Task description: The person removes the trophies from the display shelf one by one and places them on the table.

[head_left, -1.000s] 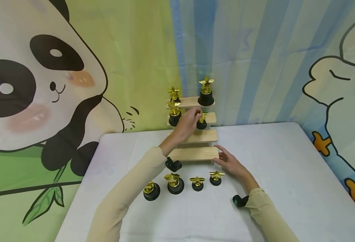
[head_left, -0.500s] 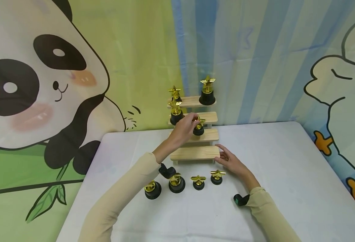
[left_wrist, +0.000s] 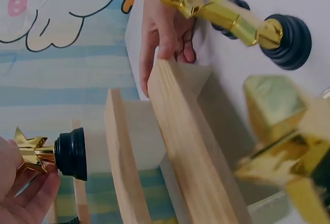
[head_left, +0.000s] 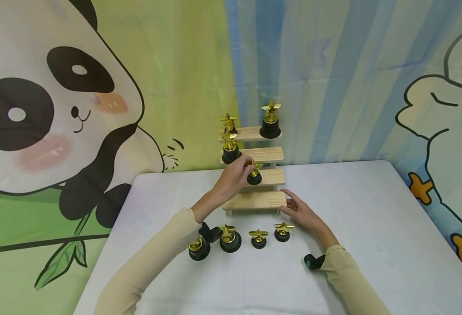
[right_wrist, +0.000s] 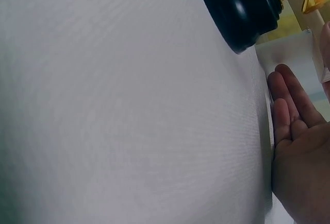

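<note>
Head view shows the left hand [head_left: 232,177] pinching a small star trophy [head_left: 254,174] by its gold top; a second ago this trophy was up at the second step of the wooden stand [head_left: 254,200], and now it hangs lower, just above the third step, so it is coming down off the stand. Its black base points away from the fingers. At centre frame the right hand [head_left: 299,212], fingers straight, touches the stand's bottom step on the counter [head_left: 353,210].

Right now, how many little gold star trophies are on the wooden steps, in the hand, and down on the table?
On the wooden steps: 3
Held by the left hand: 1, the held trophy
On the table: 4
Total: 8
</note>
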`<control>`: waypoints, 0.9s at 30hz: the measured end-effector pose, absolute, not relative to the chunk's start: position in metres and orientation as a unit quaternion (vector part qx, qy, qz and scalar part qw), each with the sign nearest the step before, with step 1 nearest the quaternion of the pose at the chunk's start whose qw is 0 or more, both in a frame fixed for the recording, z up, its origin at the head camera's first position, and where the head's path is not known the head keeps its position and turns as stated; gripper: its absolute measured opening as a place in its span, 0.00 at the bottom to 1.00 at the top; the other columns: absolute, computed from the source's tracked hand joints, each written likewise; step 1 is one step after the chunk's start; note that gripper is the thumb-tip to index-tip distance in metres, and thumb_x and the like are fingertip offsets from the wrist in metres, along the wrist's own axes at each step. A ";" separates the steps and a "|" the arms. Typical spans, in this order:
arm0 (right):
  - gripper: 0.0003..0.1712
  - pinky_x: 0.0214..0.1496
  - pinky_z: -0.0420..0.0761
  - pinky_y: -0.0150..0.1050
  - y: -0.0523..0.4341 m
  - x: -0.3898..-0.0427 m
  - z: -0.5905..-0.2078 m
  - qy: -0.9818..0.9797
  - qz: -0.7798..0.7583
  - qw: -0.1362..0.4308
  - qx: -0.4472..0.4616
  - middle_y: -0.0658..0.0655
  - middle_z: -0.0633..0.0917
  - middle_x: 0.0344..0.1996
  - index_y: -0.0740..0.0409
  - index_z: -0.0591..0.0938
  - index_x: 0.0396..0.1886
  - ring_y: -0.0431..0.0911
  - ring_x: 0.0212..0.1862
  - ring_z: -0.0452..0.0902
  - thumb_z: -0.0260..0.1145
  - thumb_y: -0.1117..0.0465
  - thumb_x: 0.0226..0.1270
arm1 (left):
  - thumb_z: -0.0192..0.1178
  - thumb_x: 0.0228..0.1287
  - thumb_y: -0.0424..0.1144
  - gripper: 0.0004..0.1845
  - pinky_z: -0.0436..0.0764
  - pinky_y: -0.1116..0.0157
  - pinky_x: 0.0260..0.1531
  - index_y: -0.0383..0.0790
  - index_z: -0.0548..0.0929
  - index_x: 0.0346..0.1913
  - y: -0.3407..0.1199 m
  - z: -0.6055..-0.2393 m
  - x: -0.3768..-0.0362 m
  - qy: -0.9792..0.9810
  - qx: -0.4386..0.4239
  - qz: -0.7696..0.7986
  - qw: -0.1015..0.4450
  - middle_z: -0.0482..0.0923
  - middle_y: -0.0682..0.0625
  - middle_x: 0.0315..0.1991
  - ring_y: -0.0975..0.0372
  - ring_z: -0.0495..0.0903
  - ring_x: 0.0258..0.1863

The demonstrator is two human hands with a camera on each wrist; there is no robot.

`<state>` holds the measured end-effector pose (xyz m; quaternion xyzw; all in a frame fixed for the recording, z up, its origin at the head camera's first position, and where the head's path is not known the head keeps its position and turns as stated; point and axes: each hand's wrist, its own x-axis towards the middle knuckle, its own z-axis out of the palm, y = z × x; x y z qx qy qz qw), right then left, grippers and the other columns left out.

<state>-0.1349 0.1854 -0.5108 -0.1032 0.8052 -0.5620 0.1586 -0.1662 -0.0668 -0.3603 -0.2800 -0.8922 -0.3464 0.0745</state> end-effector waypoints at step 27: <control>0.41 0.56 0.78 0.44 0.185 -0.135 -0.509 0.808 -0.558 0.153 -0.112 0.72 0.73 0.62 0.53 0.52 0.77 0.60 0.61 0.74 0.61 0.52 0.72 | 0.55 0.72 0.39 0.10 0.82 0.70 0.39 0.41 0.77 0.51 -0.097 -0.365 -0.053 -0.862 -0.289 -0.412 0.063 0.81 0.53 0.41 0.66 0.79 0.40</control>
